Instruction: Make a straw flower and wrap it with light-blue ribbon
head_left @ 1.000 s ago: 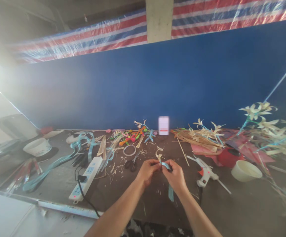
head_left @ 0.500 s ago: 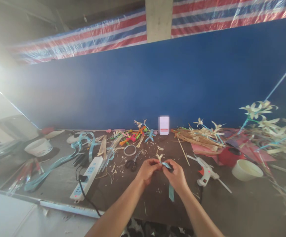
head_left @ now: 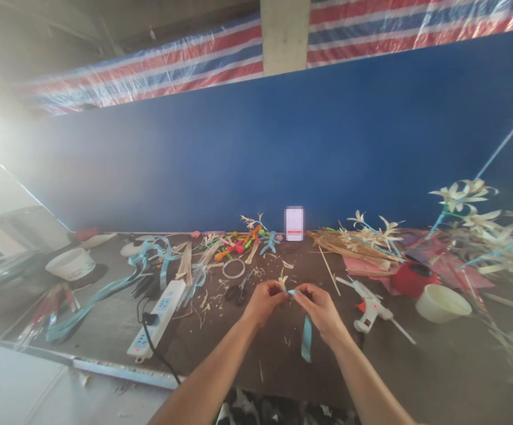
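Note:
My left hand [head_left: 264, 301] and my right hand [head_left: 322, 310] meet over the middle of the dark table [head_left: 238, 354], fingers pinched together. Between them they hold a small pale straw flower [head_left: 283, 280] with a light blue ribbon [head_left: 306, 336] at its base. The ribbon's free end hangs down below my right hand. A pair of scissors [head_left: 238, 290] lies just left of my left hand.
A white glue gun [head_left: 370, 306] lies right of my hands, then a cream bowl [head_left: 442, 303] and a red object [head_left: 412, 278]. Finished straw flowers [head_left: 469, 200] crowd the right. A white power strip [head_left: 155, 319], blue ribbons [head_left: 105, 288] and a white bowl [head_left: 69, 263] lie left.
Both hands rose slightly and my right hand turned, so more of the blue ribbon hangs free below it. Nothing else on the table moved.

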{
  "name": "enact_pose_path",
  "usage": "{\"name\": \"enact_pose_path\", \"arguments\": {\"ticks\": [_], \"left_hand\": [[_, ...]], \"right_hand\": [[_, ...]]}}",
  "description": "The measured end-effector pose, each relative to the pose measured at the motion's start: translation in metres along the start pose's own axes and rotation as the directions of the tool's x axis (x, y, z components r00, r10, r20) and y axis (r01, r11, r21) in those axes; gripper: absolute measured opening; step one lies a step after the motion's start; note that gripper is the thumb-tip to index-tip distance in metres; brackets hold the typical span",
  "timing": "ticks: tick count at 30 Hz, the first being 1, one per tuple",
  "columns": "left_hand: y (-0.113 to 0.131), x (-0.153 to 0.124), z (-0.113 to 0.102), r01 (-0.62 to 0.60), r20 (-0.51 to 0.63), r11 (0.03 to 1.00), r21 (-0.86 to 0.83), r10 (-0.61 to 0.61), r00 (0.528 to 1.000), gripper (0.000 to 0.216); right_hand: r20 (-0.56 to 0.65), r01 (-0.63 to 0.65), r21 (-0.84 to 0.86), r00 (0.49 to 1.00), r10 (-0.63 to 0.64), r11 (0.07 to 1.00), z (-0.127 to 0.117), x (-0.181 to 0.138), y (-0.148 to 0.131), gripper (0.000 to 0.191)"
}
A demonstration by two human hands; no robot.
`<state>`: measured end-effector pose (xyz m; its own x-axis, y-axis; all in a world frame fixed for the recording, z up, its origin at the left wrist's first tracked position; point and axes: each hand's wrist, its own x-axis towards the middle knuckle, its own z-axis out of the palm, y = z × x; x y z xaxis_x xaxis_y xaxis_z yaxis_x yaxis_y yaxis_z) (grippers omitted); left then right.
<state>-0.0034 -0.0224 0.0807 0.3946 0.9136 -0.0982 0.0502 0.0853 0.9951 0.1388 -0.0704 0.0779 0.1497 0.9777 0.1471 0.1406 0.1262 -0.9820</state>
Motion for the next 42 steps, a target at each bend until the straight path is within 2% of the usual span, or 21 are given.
{"name": "enact_pose_path", "arguments": {"ticks": [4,11,14,17,20,22,24,25,27,29,31,34,39,42], "left_hand": [[-0.001,0.002,-0.004,-0.018,0.048,1.0,0.02,0.017,0.999,0.016],[-0.002,0.004,-0.01,0.041,0.1,0.999,-0.024,-0.038,0.994,0.021],[0.002,0.009,-0.024,0.046,0.014,0.997,-0.063,-0.045,0.999,0.022],[0.006,0.014,-0.044,0.068,-0.07,0.99,-0.127,-0.078,0.995,0.022],[0.006,0.016,-0.057,0.104,-0.09,0.988,-0.117,-0.115,0.989,0.022],[0.002,0.015,-0.056,0.122,-0.084,0.987,-0.102,-0.131,0.988,0.022],[-0.002,0.013,-0.047,0.123,-0.085,0.986,-0.109,-0.132,0.988,0.022],[-0.005,0.012,-0.041,0.115,-0.09,0.986,-0.122,-0.127,0.988,0.022],[-0.008,0.012,-0.028,0.092,-0.119,0.983,-0.16,-0.112,0.987,0.023],[-0.011,0.012,-0.016,0.075,-0.153,0.977,-0.198,-0.106,0.983,0.023],[-0.012,0.012,-0.005,0.053,-0.19,0.973,-0.225,-0.097,0.977,0.021],[-0.014,0.011,0.006,0.015,-0.227,0.968,-0.252,-0.074,0.971,0.017],[-0.015,0.005,0.013,0.031,-0.226,0.946,-0.323,-0.109,0.968,0.017],[-0.013,0.001,0.011,0.069,-0.167,0.929,-0.362,-0.137,0.976,0.019]], "right_hand": [[-0.002,-0.021,-0.062,1.0,0.021,0.998,-0.004,0.006,0.005,0.019],[0.139,-0.117,-0.163,0.98,0.14,0.98,-0.018,0.013,0.0,0.018],[0.198,-0.253,-0.103,0.943,0.269,0.962,-0.03,0.015,0.002,0.021],[0.224,-0.318,-0.025,0.922,0.315,0.948,-0.048,0.018,0.013,0.023],[0.127,-0.273,-0.091,0.951,0.283,0.958,-0.064,0.023,0.029,0.022],[-0.053,-0.213,-0.285,0.977,0.206,0.935,-0.069,0.025,0.035,0.017],[-0.231,-0.136,-0.518,0.973,0.015,0.844,-0.064,0.023,0.033,0.011],[-0.269,-0.091,-0.6,0.959,-0.093,0.795,-0.058,0.021,0.031,0.014],[-0.232,0.03,-0.641,0.945,-0.231,0.767,-0.039,0.013,0.023,0.021],[-0.125,0.102,-0.537,0.972,-0.199,0.837,-0.015,0.004,0.016,0.015],[-0.038,0.084,-0.427,0.993,-0.111,0.9,0.007,-0.005,0.013,0.012],[-0.062,0.037,-0.365,0.996,-0.064,0.93,0.028,-0.013,0.017,0.01],[-0.106,0.026,-0.224,0.993,-0.05,0.974,0.034,-0.015,0.026,0.011],[-0.097,-0.042,-0.068,0.995,0.036,0.997,0.033,-0.014,0.026,0.017]]}}
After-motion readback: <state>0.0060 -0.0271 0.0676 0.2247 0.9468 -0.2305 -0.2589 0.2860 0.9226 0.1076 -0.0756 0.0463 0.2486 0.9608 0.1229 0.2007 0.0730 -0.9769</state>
